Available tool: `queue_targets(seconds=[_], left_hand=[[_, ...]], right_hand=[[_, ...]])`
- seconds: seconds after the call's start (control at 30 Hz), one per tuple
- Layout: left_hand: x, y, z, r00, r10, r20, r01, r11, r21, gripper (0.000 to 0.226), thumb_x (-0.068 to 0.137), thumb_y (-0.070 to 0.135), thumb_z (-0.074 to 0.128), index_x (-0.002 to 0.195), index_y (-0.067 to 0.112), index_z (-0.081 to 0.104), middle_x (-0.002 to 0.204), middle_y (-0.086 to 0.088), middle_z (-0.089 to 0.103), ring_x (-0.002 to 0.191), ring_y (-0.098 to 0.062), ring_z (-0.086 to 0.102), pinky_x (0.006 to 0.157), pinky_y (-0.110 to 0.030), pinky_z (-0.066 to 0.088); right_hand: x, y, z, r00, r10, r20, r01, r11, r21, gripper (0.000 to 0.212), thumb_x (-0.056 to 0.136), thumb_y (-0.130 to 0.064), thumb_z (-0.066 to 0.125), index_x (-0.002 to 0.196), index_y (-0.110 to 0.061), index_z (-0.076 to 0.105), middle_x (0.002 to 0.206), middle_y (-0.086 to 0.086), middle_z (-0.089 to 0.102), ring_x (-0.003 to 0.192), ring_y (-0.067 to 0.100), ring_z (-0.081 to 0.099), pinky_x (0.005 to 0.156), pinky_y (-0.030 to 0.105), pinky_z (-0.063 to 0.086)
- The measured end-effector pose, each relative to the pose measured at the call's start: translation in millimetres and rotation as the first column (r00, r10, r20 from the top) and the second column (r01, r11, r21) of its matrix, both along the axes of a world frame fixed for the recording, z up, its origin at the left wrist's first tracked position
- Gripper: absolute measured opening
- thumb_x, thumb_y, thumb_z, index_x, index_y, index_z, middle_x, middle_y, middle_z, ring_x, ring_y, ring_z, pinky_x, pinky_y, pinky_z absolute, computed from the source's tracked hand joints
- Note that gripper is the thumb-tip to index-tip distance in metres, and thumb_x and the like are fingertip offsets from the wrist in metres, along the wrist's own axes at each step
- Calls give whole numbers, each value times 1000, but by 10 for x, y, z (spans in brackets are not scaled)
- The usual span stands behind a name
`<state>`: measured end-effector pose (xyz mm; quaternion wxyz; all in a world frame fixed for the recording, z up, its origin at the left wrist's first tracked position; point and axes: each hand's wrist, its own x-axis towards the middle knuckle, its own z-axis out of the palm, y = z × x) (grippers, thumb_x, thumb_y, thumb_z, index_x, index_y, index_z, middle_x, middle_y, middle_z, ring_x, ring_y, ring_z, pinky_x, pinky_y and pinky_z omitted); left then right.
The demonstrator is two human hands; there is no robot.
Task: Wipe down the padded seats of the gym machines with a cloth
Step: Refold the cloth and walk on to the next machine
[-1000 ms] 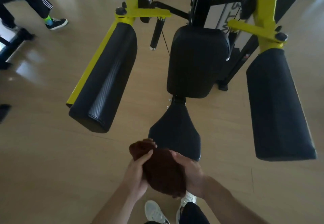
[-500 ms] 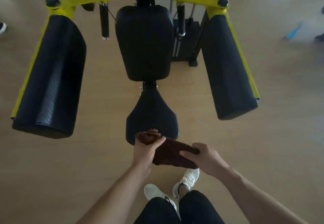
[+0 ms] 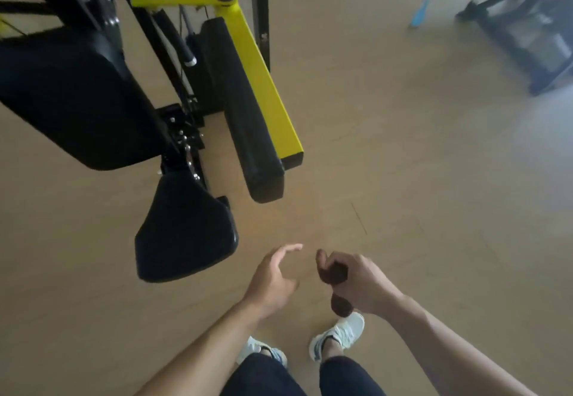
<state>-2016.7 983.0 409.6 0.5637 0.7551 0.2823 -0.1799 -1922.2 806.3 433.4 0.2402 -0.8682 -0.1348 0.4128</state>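
The right hand [image 3: 359, 284] is fisted around the bunched cloth [image 3: 336, 274], off to the right of the seat [image 3: 186, 228] and clear of it. The left hand [image 3: 273, 281] hangs spread and empty between seat and cloth. Wadded so tight, the cloth could skim the seat and miss patches, or slip to the floor.

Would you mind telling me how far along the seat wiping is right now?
Nothing shows whether the seat pad has been wiped. In hand: the brown cloth is bunched in the right hand, off the pad; the left hand is open and empty. Possibly left: the backrest and side pad.
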Motion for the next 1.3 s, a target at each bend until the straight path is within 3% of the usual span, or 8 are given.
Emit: queue_targets(seconds=[0.17,0.3,0.47,0.63,0.83,0.97,1.17,1.3], left_hand=[[893,-1025,375,984,-158,86,176,946,-272,43,77,17,64,119,23,64,118,0,72,113,-12,63,101,-29,46],[1508,-1666,584,966,-250,64,258,933,-251,57,72,64,76,113,26,66,104,-1,78,101,-18,73,96,-41,54],[2116,-2312,733,946,-245,213,265,961,-73,7,92,22,69,89,18,75,70,6,73,56,-4,67,52,-14,47],[2756,-2620,679,959,-226,170,249,960,-126,22,89,42,69,90,24,80,81,3,79,76,-16,75,71,-35,60],[3822,-2917,485,961,-212,178,252,937,-242,20,93,25,69,92,8,79,93,-17,77,79,-12,67,75,-21,53],[4732,-3076,320,971,-152,187,186,966,-179,27,88,43,69,86,18,77,88,-5,79,80,-14,67,80,-35,55],[6194,-3310,503,940,-271,205,318,916,-246,30,89,47,67,89,18,73,83,0,74,81,-15,67,76,-32,54],[7134,-3645,579,902,-346,256,404,888,-222,21,96,33,65,88,14,66,78,5,67,75,-8,60,70,-21,49]], right_hand=[[330,-848,228,968,-142,205,86,961,262,39,81,-12,67,112,-36,60,84,-19,68,62,-5,57,57,18,45],[779,-1507,437,891,-396,221,296,877,380,39,77,-12,68,99,-39,51,84,-12,65,68,5,60,58,22,48],[1190,-2021,465,784,-559,268,415,794,444,66,71,-12,79,118,-49,50,109,-17,63,101,-1,57,79,0,38],[1772,-2470,431,804,-572,162,481,787,387,88,63,-37,90,139,-44,45,118,-27,54,112,-3,53,93,14,42],[2715,-3022,316,878,-461,130,442,884,150,46,67,-44,88,98,-20,64,90,-12,56,99,14,52,81,29,46],[3525,-3336,275,821,-565,84,553,822,133,37,67,-39,88,72,-22,55,64,-10,56,59,8,50,51,18,37],[4681,-3609,542,643,-743,-188,756,574,316,53,73,-34,90,117,-33,61,97,-4,78,88,13,74,83,32,59],[5452,-3868,650,620,-778,-98,753,555,354,14,82,-21,83,89,-24,71,76,-6,77,69,9,70,69,28,52]])
